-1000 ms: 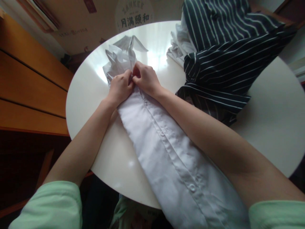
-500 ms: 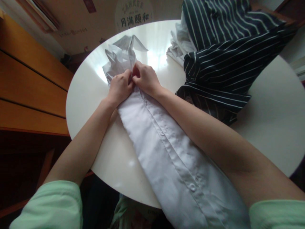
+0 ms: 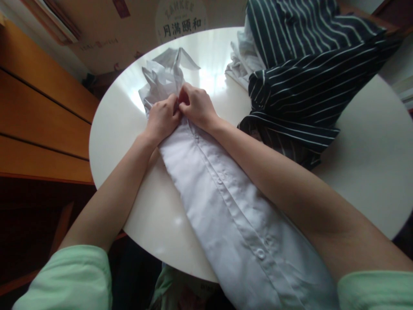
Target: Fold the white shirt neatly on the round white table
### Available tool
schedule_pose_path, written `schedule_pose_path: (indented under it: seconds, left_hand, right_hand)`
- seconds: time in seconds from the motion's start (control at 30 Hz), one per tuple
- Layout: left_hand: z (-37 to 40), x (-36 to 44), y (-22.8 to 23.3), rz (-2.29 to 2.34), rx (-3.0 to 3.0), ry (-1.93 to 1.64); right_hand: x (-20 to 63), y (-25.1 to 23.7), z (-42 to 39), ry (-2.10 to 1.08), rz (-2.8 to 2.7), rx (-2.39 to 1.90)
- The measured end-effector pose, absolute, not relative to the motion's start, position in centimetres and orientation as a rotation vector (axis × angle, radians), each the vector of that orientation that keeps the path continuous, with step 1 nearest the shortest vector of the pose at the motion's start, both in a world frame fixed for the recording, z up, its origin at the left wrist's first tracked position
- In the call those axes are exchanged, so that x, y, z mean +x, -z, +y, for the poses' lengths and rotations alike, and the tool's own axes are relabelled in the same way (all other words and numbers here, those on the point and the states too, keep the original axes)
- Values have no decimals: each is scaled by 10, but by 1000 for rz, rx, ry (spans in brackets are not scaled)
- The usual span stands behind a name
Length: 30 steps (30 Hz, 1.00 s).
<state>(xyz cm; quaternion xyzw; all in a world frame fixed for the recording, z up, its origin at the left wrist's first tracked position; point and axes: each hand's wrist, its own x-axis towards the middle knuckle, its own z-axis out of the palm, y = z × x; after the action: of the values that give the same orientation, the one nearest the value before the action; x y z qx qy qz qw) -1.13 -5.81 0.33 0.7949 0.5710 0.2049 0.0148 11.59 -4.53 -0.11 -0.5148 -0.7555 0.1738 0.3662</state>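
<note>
A white button-up shirt (image 3: 196, 172) lies folded into a long strip, its button placket facing up. It runs from the far part of the round table down over the near edge toward me. My left hand (image 3: 164, 115) pinches the placket just below the collar end, where the cloth stands up crumpled. Right beside it, my right hand (image 3: 197, 105) has thumb and forefinger pressed together on the same strip of cloth. The fingertips of both hands nearly meet; whether a button sits between them is hidden.
The glossy white round table (image 3: 116, 142) carries a heap of dark cloth with white stripes (image 3: 300, 86) at the right. Pale crumpled cloth (image 3: 240, 58) lies next to that heap. Orange-brown wooden drawers (image 3: 41, 116) stand at the left, and a cardboard box (image 3: 138, 26) is behind the table.
</note>
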Motion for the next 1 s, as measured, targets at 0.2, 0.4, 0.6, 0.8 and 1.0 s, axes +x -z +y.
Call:
schedule_pose_path:
  seconds: [0.2, 0.4, 0.6, 0.8, 1.0]
  left_hand:
    - [-58, -11, -4, 1789, 2460, -619]
    - [-60, -11, -5, 1798, 2446, -618]
    - [-61, -10, -7, 1803, 2437, -603]
    - [-60, -11, -6, 1770, 2450, -637]
    - [-60, -11, -6, 1751, 2446, -647]
  right_hand:
    - [116, -1, -47, -457, -1962, -1337]
    - [117, -2, -48, -468, -1963, -1335]
    - [118, -3, -48, -472, -1960, -1337]
    - [118, -2, -46, -457, -1968, -1332]
    - [117, -2, -47, -453, -1960, -1346]
